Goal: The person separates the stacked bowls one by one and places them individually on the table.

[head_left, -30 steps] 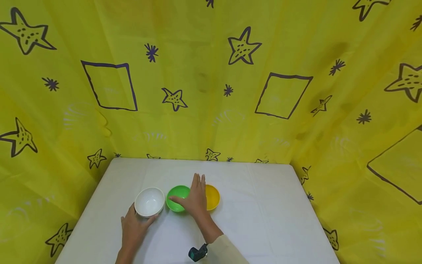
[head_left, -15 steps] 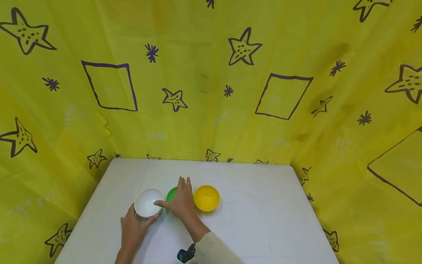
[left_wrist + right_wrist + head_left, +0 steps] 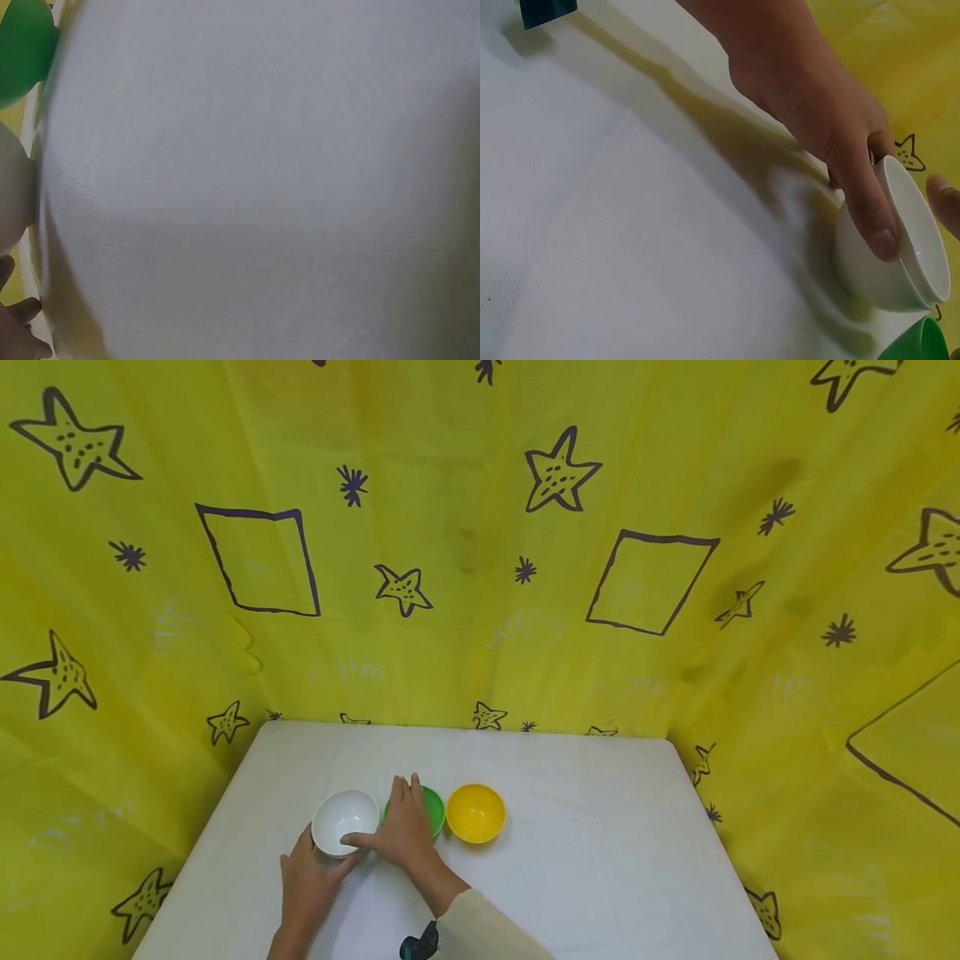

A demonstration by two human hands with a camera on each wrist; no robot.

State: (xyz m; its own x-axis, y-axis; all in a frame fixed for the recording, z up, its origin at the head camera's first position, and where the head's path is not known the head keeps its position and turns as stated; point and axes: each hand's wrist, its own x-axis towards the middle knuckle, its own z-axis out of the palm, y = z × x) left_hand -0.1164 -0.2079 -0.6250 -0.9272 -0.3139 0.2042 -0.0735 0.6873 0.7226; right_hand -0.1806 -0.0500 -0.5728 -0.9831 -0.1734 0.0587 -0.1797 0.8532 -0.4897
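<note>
My left hand (image 3: 309,881) grips a white bowl (image 3: 341,812) from its near side, thumb on the right and fingers on the left. In the right wrist view that white bowl (image 3: 877,274) stands tilted, the left thumb pressed along its outer wall; a double edge shows at its rim. My right hand (image 3: 405,831) is over the green bowl (image 3: 434,810), hiding much of it. Its fingers point forward, and its thumb reaches left across the white bowl's near rim. A yellow bowl (image 3: 476,814) sits right of the green one, untouched.
The bowls are in a row on a white-covered table (image 3: 600,860). A yellow curtain (image 3: 480,652) with drawn stars and frames surrounds its back and sides. A small dark device (image 3: 418,943) is by the right wrist.
My right hand has moved left, from between the green and yellow bowls to over the green bowl, its thumb now across the white bowl. The left hand keeps its grip.
</note>
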